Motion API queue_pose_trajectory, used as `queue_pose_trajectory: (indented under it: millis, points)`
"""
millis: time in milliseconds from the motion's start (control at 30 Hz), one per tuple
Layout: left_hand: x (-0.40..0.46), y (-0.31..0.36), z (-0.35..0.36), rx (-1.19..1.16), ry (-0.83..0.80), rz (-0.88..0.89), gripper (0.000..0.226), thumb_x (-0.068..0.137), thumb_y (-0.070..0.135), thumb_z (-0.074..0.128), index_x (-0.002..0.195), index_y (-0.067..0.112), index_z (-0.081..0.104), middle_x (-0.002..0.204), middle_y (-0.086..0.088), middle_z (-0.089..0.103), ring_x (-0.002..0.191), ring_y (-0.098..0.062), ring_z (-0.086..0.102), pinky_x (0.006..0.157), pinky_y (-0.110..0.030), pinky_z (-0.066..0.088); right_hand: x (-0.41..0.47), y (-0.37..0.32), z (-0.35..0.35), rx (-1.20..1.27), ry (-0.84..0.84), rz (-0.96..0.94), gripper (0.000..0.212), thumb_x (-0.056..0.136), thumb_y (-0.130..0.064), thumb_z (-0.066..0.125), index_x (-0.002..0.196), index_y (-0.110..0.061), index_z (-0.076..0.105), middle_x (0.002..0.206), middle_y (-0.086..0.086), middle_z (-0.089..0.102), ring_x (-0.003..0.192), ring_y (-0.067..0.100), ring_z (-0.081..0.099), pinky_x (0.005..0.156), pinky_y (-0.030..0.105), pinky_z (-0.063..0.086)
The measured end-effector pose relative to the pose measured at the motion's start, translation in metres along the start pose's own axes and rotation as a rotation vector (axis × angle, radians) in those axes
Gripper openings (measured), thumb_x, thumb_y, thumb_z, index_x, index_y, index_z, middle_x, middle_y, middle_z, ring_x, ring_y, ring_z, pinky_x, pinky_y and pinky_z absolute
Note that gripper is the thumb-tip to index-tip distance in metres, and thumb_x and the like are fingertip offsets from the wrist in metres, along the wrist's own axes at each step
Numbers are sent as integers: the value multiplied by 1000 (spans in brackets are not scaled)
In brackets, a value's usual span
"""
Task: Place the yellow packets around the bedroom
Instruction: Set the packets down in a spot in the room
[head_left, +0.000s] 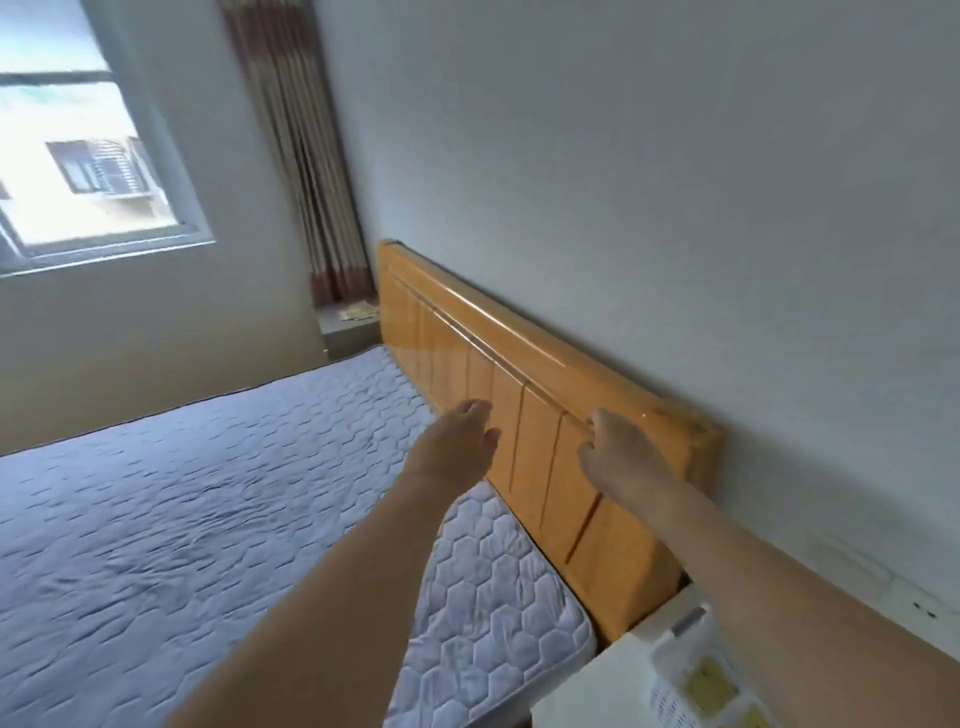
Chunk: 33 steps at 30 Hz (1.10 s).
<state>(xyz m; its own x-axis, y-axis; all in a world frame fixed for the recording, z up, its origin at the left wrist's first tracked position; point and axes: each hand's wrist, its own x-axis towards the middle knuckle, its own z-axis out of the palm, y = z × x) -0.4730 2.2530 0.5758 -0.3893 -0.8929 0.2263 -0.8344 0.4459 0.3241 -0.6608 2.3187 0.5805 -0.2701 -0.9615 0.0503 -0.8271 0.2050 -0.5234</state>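
Note:
Yellow packets (709, 678) lie in a white basket (670, 696) at the bottom right, beside the bed. Another yellowish packet (358, 312) rests on the far bedside ledge, past the wooden headboard (524, 431). A glossy yellowish patch (672, 415) sits on the headboard's near top corner; I cannot tell whether it is a packet. My right hand (621, 452) is against the headboard's upper ridge, just left of that patch, with its fingers curled and its palm hidden. My left hand (460, 441) hovers in front of the headboard panels, fingers relaxed and holding nothing.
The quilted grey mattress (182, 493) fills the left and middle. A plain wall runs behind the headboard. A window (78, 156) and a striped curtain (306, 171) stand at the far end. A white bedside surface (618, 670) carries the basket.

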Motion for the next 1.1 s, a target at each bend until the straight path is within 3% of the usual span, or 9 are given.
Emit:
queue_pose_trajectory:
  millis: [133, 367, 500, 667, 733, 967, 1033, 1100]
  points:
    - [-61, -92, -85, 91, 130, -176, 42, 101, 31, 45, 139, 14, 47, 145, -3, 49, 129, -26, 50, 101, -39, 43, -10, -120, 29, -21, -49, -209, 48, 95, -19, 46, 142, -10, 41, 139, 10, 49, 121, 27, 51, 92, 33, 43]
    - [-237, -248, -235, 188, 333, -440, 45, 101, 32, 46, 142, 14, 45, 145, -2, 50, 129, -25, 50, 102, -37, 41, -95, -336, 114, 17, -158, -572, 51, 94, -15, 46, 144, -9, 38, 145, 12, 45, 131, 27, 44, 105, 35, 37]
    - [-358, -330, -312, 264, 385, -637, 46, 101, 31, 46, 142, 11, 45, 143, -8, 51, 128, -29, 51, 102, -37, 40, -172, -456, 167, 41, -202, -745, 42, 90, -13, 48, 132, -7, 48, 133, 15, 55, 119, 31, 53, 95, 35, 44]
    - [-505, -404, -383, 274, 454, -821, 29, 97, 30, 49, 110, 6, 58, 112, -14, 63, 107, -34, 60, 85, -37, 46, -275, -584, 226, 87, -299, -948, 49, 91, -12, 48, 140, -10, 43, 142, 9, 49, 128, 27, 47, 104, 34, 39]
    - [-559, -417, -406, 292, 480, -899, 22, 97, 27, 50, 104, 8, 58, 112, -11, 61, 106, -33, 59, 82, -35, 45, -314, -628, 247, 86, -354, -1019, 47, 91, -11, 48, 138, -10, 44, 141, 9, 49, 128, 27, 47, 103, 36, 40]
    - [-724, -462, -473, 413, 537, -1135, 47, 101, 34, 45, 142, 11, 46, 148, -6, 45, 132, -26, 47, 105, -35, 37, -444, -765, 308, 144, -487, -1256, 39, 86, -10, 48, 125, -7, 51, 126, 12, 55, 115, 31, 53, 90, 38, 47]
    - [-765, -477, -488, 445, 537, -1191, 49, 102, 35, 44, 145, 13, 41, 152, -4, 41, 135, -24, 43, 108, -35, 35, -476, -801, 329, 144, -526, -1327, 35, 84, -10, 47, 119, -7, 51, 118, 11, 55, 109, 31, 53, 81, 33, 44]
    - [-805, -496, -503, 468, 538, -1255, 49, 102, 36, 42, 146, 14, 40, 153, -1, 39, 137, -23, 42, 108, -35, 35, -507, -835, 352, 154, -568, -1380, 40, 85, -10, 46, 125, -9, 49, 122, 10, 53, 111, 29, 52, 78, 29, 39]
